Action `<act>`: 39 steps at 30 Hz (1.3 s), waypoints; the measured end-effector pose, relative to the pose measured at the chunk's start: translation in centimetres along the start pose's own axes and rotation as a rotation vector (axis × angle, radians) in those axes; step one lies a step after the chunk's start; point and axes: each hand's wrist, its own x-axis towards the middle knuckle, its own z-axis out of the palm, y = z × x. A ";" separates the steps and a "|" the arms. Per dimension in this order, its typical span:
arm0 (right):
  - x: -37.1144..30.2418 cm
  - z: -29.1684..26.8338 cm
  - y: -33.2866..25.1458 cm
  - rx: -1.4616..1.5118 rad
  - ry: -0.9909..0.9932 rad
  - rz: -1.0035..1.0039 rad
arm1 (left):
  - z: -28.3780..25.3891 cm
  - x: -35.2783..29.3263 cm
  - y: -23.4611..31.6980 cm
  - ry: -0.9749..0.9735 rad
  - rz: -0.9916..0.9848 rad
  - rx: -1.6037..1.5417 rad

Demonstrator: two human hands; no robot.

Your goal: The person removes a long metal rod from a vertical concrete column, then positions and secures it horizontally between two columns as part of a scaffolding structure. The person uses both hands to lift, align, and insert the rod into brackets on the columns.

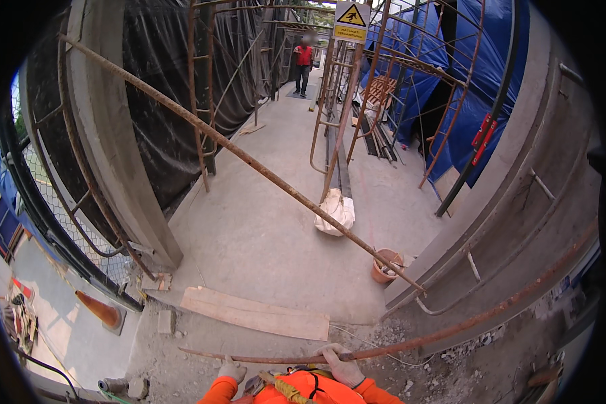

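A rusty metal pipe (384, 350) runs crosswise in front of my body and rises toward the right. My left hand (232, 369), in a pale glove, is closed at the pipe near its thin left end, the fingers partly hidden. Further right, my right hand (344, 369), also gloved, is bent over the same pipe with its fingers wrapped round it. Both orange sleeves come up from the lower edge. A yellowish strap (291, 390) lies across my orange vest (316, 385). Just beyond the pipe, a wooden plank (256, 313) lies flat on the ground.
Another rusty pole (249, 160) slants across the walkway between concrete columns. Beyond it are a white sack (334, 213), an orange bucket (386, 265), scaffolding (330, 121) and a warning sign (351, 23). A person in red (304, 56) stands far off. Rubble (411, 367) lies right; a traffic cone (97, 308) stands lower left.
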 end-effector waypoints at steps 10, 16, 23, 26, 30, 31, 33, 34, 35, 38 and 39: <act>0.1 0.4 0.6 0.028 -0.023 0.010 | 0.4 -0.1 -1.0 0.042 0.049 0.021; 0.3 0.5 1.1 0.021 -0.035 -0.003 | -1.4 -2.9 0.6 0.038 -0.013 0.009; 0.1 1.0 0.8 0.059 -0.022 0.058 | -2.3 -3.7 0.8 0.063 0.016 0.010; 0.1 1.0 0.8 -0.005 -0.028 0.031 | -2.3 -3.7 0.5 0.060 0.008 -0.021; 0.2 1.0 1.4 -0.125 -0.018 -0.098 | -1.1 -1.6 -0.9 0.075 0.031 0.006; 0.1 0.9 1.6 -0.089 -0.022 -0.104 | -0.7 -0.8 -1.6 0.070 0.051 0.008; 0.2 1.0 2.3 -0.043 -0.057 -0.083 | 0.4 0.8 -2.9 0.030 0.032 -0.029; 0.4 0.9 2.6 -0.023 -0.027 -0.110 | 0.8 1.7 -3.5 0.023 0.048 -0.016; 0.6 0.9 3.0 -0.019 -0.016 -0.097 | 1.2 2.4 -3.8 0.022 0.074 0.012; 0.9 0.9 4.0 0.011 -0.017 -0.080 | 1.7 3.0 -4.1 0.065 0.119 0.070; 0.9 0.8 4.2 0.030 -0.025 -0.053 | 1.7 2.8 -3.9 0.083 0.127 0.080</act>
